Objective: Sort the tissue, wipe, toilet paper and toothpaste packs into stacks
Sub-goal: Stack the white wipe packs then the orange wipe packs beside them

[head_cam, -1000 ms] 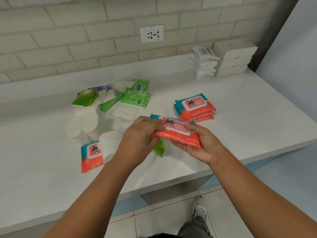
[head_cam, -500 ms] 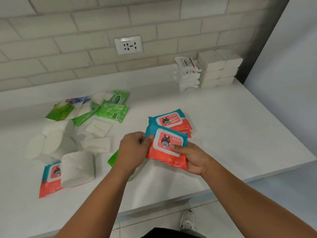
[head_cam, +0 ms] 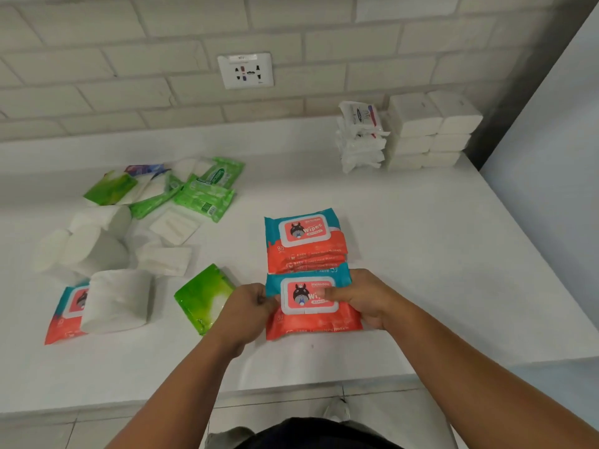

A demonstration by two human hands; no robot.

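Observation:
I hold an orange and teal wipe pack (head_cam: 311, 319) in both hands just in front of the stack of like wipe packs (head_cam: 304, 241). My left hand (head_cam: 248, 311) pinches its left edge, and my right hand (head_cam: 363, 296) grips its right side with the thumb on the lid. A green pack (head_cam: 201, 294) lies left of my left hand. Toilet paper rolls (head_cam: 116, 299) sit at the left, one resting on another orange wipe pack (head_cam: 63, 319). Green wipe packs (head_cam: 204, 197) and flat white tissue packs (head_cam: 173, 225) lie mixed behind them.
At the back right, against the brick wall, stand a stack of white printed packs (head_cam: 359, 137) and stacks of white tissue bricks (head_cam: 431, 131). The white counter (head_cam: 437, 254) ends in a front edge near my body. A wall socket (head_cam: 245, 70) is above.
The view has tilted down and closer. My hands have turned the wipe pack lid-up and lowered it toward the counter, right in front of the orange stack.

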